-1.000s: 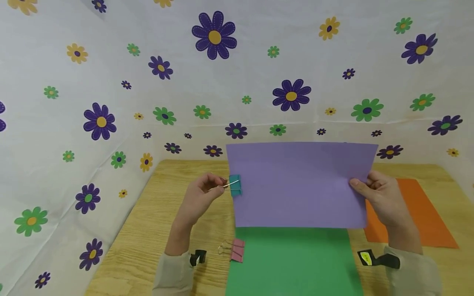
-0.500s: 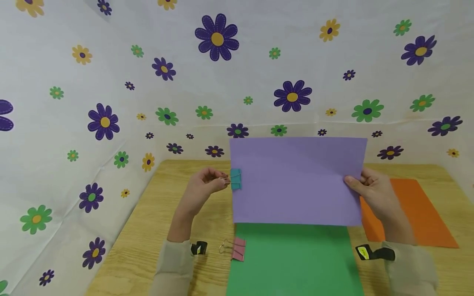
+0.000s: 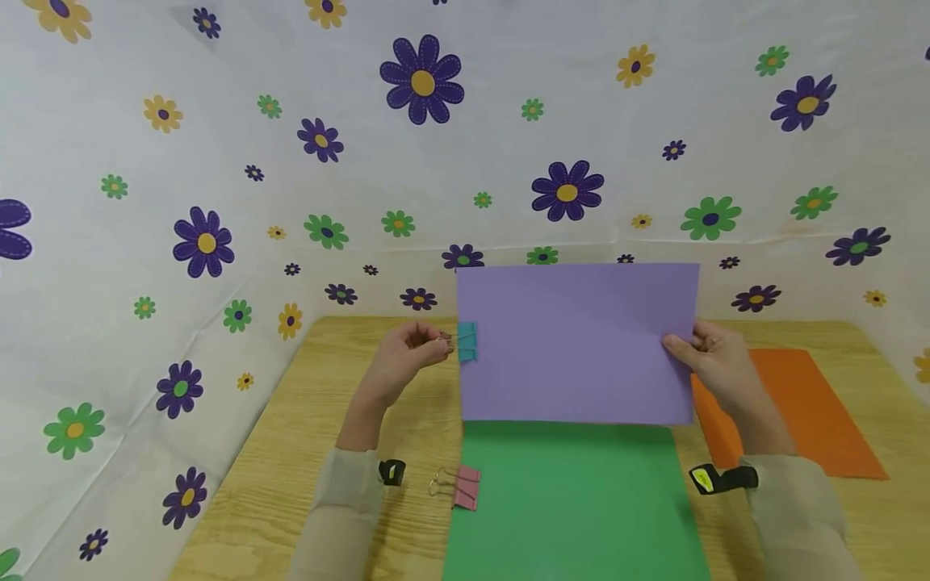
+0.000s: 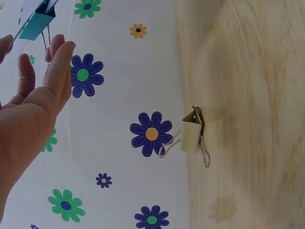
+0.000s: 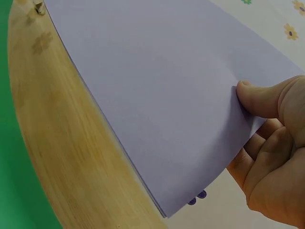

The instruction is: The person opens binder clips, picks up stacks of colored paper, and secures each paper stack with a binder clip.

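Purple paper sheets (image 3: 574,347) are held up on edge between my hands, facing me. On their left edge sits a teal binder clip (image 3: 467,342), with its wire handles pointing left. My left hand (image 3: 403,359) pinches those handles at the fingertips. In the left wrist view the teal clip (image 4: 38,25) shows at the top left, one wire handle against a finger. My right hand (image 3: 719,363) grips the right edge of the sheets, thumb in front and fingers behind. The right wrist view shows the thumb bending the purple paper (image 5: 143,86) slightly.
Green paper (image 3: 574,500) lies on the wooden table (image 3: 291,452), with a pink binder clip (image 3: 467,488) at its left edge. Orange paper (image 3: 814,411) lies at right. A beige binder clip (image 4: 191,136) stands near the flowered cloth (image 4: 114,200) in the left wrist view.
The purple sheets have risen slightly, and their right side has moved left with my right hand. My left hand stays at the teal clip's handles, which now look nearly level.
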`<state>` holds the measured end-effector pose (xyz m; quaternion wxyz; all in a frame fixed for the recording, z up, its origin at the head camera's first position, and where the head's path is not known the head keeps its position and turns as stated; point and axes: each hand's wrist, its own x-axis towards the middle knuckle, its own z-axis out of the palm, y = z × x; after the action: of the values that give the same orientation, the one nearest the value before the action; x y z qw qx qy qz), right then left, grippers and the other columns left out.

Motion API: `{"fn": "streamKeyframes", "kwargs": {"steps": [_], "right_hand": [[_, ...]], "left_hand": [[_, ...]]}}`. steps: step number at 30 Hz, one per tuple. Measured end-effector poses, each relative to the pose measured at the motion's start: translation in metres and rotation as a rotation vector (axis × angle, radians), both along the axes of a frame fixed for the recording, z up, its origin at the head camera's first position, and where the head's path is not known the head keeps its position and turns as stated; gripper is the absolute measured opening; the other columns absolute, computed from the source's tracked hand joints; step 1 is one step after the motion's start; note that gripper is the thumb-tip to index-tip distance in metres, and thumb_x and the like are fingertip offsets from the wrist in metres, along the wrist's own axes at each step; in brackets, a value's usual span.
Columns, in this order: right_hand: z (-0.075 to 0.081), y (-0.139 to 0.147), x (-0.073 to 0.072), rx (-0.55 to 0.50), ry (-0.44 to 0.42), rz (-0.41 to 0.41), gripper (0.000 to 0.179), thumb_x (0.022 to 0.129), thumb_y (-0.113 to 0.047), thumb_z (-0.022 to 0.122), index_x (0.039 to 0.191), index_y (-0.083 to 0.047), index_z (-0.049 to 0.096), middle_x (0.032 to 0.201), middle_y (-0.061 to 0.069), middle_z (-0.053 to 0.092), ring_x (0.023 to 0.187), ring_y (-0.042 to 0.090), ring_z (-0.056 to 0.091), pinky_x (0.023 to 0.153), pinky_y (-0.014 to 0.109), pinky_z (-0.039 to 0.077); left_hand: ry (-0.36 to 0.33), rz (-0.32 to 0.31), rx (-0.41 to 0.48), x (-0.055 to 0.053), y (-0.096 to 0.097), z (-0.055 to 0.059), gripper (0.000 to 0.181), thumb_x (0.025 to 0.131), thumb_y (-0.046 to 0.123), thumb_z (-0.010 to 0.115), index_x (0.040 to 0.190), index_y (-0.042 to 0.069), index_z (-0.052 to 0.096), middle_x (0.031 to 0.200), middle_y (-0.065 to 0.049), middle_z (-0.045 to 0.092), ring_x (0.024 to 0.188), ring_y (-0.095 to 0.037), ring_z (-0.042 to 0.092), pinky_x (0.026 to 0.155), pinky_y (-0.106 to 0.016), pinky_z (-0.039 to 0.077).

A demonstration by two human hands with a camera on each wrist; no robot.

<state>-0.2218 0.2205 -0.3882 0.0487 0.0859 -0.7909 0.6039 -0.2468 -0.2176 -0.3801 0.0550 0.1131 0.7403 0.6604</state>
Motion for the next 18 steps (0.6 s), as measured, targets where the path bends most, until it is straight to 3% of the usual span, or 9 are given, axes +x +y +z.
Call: {"fn": "streamKeyframes", "kwargs": {"steps": [3,7,10,13,16,18], "right_hand": [[-0.002,-0.004,-0.006,0.022,-0.012,-0.011,0.05,0.1,-0.014,0.06,0.137,0.017,0.046,0.107,0.007,0.072,0.083,-0.002,0.067,0.071,0.021,0.057],[-0.005,-0.008,-0.014,0.069,-0.001,-0.026,0.047,0.1,-0.01,0.06,0.134,0.019,0.047,0.118,0.037,0.06,0.081,-0.005,0.064,0.07,0.017,0.055],[-0.007,-0.011,-0.019,0.13,-0.017,-0.043,0.045,0.1,-0.01,0.059,0.133,0.019,0.049,0.118,0.039,0.059,0.081,-0.002,0.064,0.07,0.017,0.055],[-0.011,-0.013,-0.023,0.178,-0.053,-0.053,0.046,0.101,-0.011,0.058,0.135,0.017,0.048,0.119,0.038,0.061,0.085,0.01,0.068,0.074,0.026,0.058],[-0.015,-0.014,-0.026,0.194,-0.072,-0.056,0.047,0.101,-0.012,0.058,0.136,0.017,0.047,0.119,0.037,0.061,0.088,0.02,0.07,0.077,0.035,0.06],[-0.016,-0.014,-0.028,0.189,-0.075,-0.056,0.047,0.101,-0.012,0.058,0.134,0.018,0.047,0.118,0.038,0.061,0.086,0.02,0.07,0.075,0.033,0.06]], "left_hand": [[-0.015,0.009,-0.012,-0.005,0.0,-0.003,0.018,0.094,0.007,0.066,0.102,-0.004,0.054,0.118,-0.026,0.058,0.112,-0.043,0.059,0.1,-0.048,0.05],[-0.051,0.048,-0.027,-0.016,0.002,-0.01,0.02,0.093,0.01,0.068,0.102,-0.003,0.055,0.112,-0.019,0.06,0.111,-0.042,0.059,0.096,-0.039,0.053],[-0.096,0.087,0.007,-0.025,0.004,-0.018,0.02,0.092,0.008,0.068,0.103,-0.003,0.055,0.109,-0.015,0.059,0.107,-0.032,0.063,0.095,-0.036,0.053],[-0.131,0.12,0.045,-0.03,0.007,-0.024,0.016,0.093,0.004,0.064,0.104,-0.004,0.055,0.109,-0.015,0.06,0.103,-0.025,0.064,0.096,-0.037,0.053],[-0.149,0.144,0.051,-0.032,0.01,-0.028,0.014,0.094,0.004,0.061,0.104,-0.004,0.055,0.107,-0.014,0.06,0.1,-0.023,0.064,0.096,-0.038,0.053],[-0.155,0.151,0.044,-0.034,0.011,-0.029,0.015,0.095,0.005,0.061,0.105,-0.004,0.054,0.106,-0.014,0.059,0.099,-0.023,0.064,0.096,-0.038,0.053]]}}
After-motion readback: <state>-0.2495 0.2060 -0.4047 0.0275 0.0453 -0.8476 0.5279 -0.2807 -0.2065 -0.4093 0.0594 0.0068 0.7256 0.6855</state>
